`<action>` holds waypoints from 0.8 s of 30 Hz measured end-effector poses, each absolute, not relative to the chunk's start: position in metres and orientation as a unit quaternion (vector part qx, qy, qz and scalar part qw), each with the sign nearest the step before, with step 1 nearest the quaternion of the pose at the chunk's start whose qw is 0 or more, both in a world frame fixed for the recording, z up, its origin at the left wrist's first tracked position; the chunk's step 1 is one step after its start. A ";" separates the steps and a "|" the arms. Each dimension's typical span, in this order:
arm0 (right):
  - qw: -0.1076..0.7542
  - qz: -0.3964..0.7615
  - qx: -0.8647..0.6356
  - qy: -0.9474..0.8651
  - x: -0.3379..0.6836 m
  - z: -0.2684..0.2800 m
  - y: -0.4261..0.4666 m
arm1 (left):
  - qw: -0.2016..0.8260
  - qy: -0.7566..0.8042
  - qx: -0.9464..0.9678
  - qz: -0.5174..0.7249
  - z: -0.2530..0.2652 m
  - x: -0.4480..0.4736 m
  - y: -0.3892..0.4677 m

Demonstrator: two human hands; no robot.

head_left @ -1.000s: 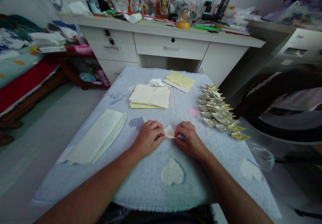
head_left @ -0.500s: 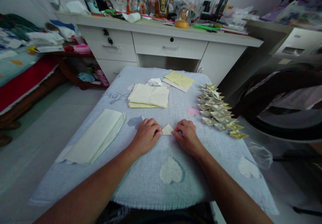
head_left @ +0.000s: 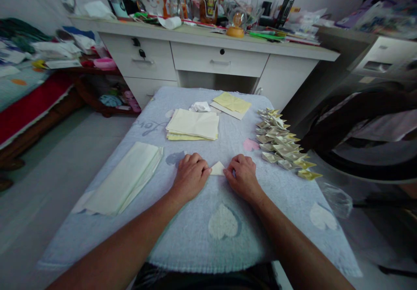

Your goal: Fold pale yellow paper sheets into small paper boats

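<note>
Between my hands lies a small cream piece of folded paper (head_left: 217, 169), its peak pointing away from me. My left hand (head_left: 193, 172) is closed on its left end, fingers curled and thumb side against the paper. At the right end my right hand (head_left: 241, 173) grips it the same way. Both hands rest on the cloth-covered table (head_left: 182, 233). Beyond them sits a stack of cream and yellow paper sheets (head_left: 193, 124). Rows of folded paper boats (head_left: 283, 140) stand to the right. The paper's two ends are hidden under my fingers.
On the left lies a pile of long pale paper (head_left: 125, 179). Farther back are a crumpled white tissue (head_left: 200, 106) and yellow sheets (head_left: 233, 103). A clear plastic bag (head_left: 337, 199) hangs by the right edge. Behind stands a cluttered white desk (head_left: 221, 61), with a washing machine (head_left: 381, 85) to the right.
Both hands stay almost in place on the folded paper. The left hand's fingers have shifted very slightly to the right. The view has moved a little.
</note>
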State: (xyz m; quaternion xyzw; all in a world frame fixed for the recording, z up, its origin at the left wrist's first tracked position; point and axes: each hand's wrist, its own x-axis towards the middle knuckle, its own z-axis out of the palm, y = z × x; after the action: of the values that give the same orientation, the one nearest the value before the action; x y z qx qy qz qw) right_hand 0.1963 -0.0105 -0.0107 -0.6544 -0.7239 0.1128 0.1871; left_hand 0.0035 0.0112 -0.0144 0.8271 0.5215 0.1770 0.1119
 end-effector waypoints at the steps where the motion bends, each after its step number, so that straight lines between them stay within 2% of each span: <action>1: 0.184 0.112 -0.656 -0.724 0.196 -0.010 -0.010 | 0.109 0.524 0.827 0.172 -0.014 0.004 0.011; 24: 0.179 0.092 -0.670 -0.714 0.194 -0.011 -0.009 | 0.114 0.570 0.794 0.179 -0.013 0.009 0.010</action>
State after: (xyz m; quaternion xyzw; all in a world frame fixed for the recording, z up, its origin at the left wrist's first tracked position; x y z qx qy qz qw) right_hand 0.1936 -0.0094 -0.0106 -0.6702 -0.7143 0.0924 0.1789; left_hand 0.0086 0.0098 -0.0133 0.7942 0.5695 0.1785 0.1144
